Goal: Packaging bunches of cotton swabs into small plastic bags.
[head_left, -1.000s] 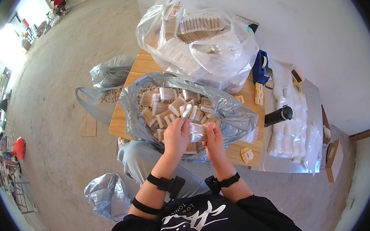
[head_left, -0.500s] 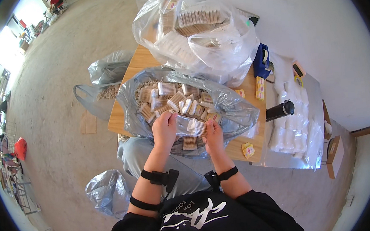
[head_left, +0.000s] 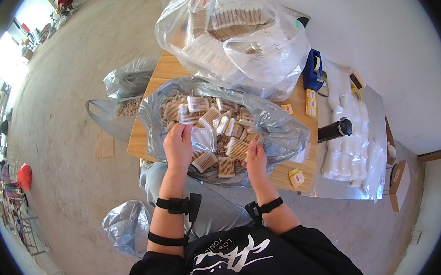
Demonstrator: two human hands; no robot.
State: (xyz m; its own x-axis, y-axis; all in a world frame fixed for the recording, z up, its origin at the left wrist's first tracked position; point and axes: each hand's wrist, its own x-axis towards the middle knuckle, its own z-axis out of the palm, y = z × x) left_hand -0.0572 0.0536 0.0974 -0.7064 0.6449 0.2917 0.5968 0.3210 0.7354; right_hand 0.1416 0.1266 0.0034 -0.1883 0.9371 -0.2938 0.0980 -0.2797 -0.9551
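Plastic sleeve (head_left: 203,139), left-held | swab bundle (head_left: 237,149), right-held | both between hands (head_left: 178,148) (head_left: 256,161)

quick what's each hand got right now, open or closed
Left hand: closed, pinching a clear plastic bag.
Right hand: closed, holding a swab bundle.

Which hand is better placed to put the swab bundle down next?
Probably the right hand: it holds the swab bundle over the open grey bag, while the left hand is occupied with a clear plastic wrapper.
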